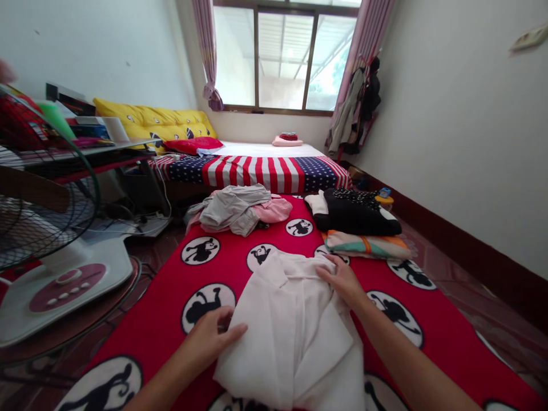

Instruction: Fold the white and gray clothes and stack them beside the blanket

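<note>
A white collared shirt (295, 331) lies on a red cloth (158, 325) printed with black monkeys in white circles. Its collar points away from me and its lower part comes toward me, with loose creases down the front. At the shirt's left edge is my left hand (216, 334), thumb tip against the fabric and fingers bent but apart from the thumb. My right hand (340, 279) has its thumb and fingers on the right side of the collar, holding the fabric there.
Behind the shirt are a loose heap of grey and pink clothes (240, 208) and a folded stack with black garments (359, 211) over a striped one (368, 244). A fan (64, 279) stands left, beside a cluttered desk (89, 151). Beyond is a bed (257, 171) under a window.
</note>
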A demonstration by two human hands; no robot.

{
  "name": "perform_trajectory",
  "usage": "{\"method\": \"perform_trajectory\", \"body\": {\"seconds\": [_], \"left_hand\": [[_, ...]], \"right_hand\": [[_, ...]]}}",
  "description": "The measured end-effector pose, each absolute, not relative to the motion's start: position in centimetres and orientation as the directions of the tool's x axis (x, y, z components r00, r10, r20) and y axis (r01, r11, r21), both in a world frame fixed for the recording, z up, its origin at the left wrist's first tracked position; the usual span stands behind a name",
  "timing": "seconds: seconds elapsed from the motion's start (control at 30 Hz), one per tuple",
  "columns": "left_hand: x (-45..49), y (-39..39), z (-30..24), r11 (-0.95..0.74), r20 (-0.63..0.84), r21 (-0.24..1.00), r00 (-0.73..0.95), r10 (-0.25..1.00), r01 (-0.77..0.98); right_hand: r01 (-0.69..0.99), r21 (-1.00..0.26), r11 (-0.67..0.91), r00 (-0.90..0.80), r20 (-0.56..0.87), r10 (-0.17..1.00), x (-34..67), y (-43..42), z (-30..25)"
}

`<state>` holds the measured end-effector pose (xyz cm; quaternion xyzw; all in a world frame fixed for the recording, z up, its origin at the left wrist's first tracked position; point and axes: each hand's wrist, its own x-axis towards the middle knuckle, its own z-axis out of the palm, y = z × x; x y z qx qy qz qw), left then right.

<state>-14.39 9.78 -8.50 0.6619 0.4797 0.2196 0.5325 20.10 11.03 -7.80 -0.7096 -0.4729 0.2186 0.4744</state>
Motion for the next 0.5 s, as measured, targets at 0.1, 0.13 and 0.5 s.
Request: {"method": "perform_trajectory", "body": {"seconds": [0.1, 0.13, 0.5], "left_hand": [[-12.6, 12.7, -7.5, -0.049, -0.138, 0.902, 0.395, 0.908, 0.429], [-11.8, 13.7, -7.3, -0.072, -0.110, 0.898, 0.380, 0.918, 0.434], [-6.4, 20.2, -6.8, -0.202, 0.118, 0.940, 0.294, 0.949, 0.275]], "right_hand": [[0.467, -0.874, -0.130, 0.556, 0.177, 0.812, 19.9, 9.7, -9.1], [0.480, -0.867, -0.138, 0.565, 0.185, 0.804, 19.8, 9.5, -9.3], [0.602, -0.792, -0.095, 0.568, 0.342, 0.749, 19.5, 11.2, -7.9]]}}
